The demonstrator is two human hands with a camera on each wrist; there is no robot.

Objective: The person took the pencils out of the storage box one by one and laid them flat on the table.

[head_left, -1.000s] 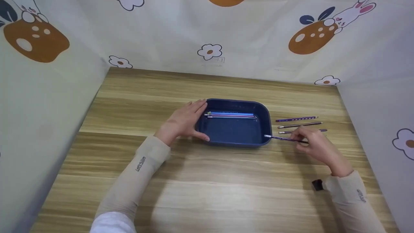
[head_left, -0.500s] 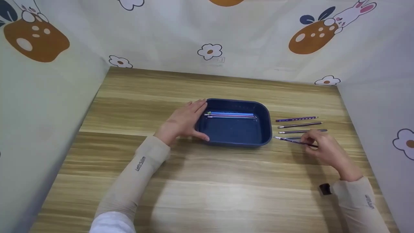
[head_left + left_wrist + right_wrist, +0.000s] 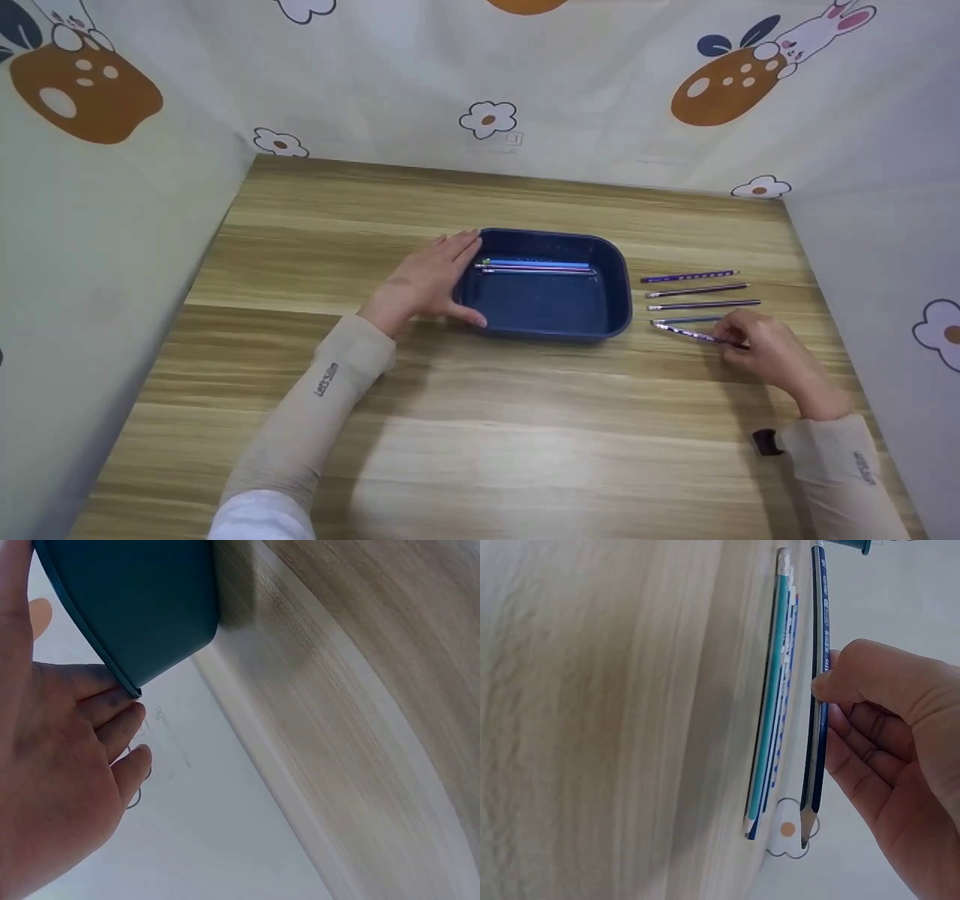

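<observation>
A dark blue rectangular box (image 3: 544, 307) stands mid-table, with several pencils (image 3: 536, 268) lying along its far side. My left hand (image 3: 424, 281) rests against the box's left end, fingers extended along the rim and thumb at the near corner; the left wrist view shows those fingers (image 3: 112, 709) by the rim. To the right of the box, my right hand (image 3: 769, 356) pinches a dark striped pencil (image 3: 820, 622) between thumb and fingers. Its eraser end points toward the box and its sharpened tip shows in the right wrist view. Just beyond it lies a teal-blue pencil (image 3: 686, 320).
Farther back on the right, a purple pencil (image 3: 690, 277) and two dark pencils, one of them (image 3: 697, 290) behind the other (image 3: 703, 305), lie roughly parallel. A patterned cloth wall (image 3: 592, 97) borders the wooden table (image 3: 487, 420). A black piece (image 3: 766, 442) sits at my right cuff.
My right hand has drawn the pencil rightward, from overlapping the box's right rim to beside the row of pencils. The teal-blue pencil has come into sight. My left hand and the box stay put.
</observation>
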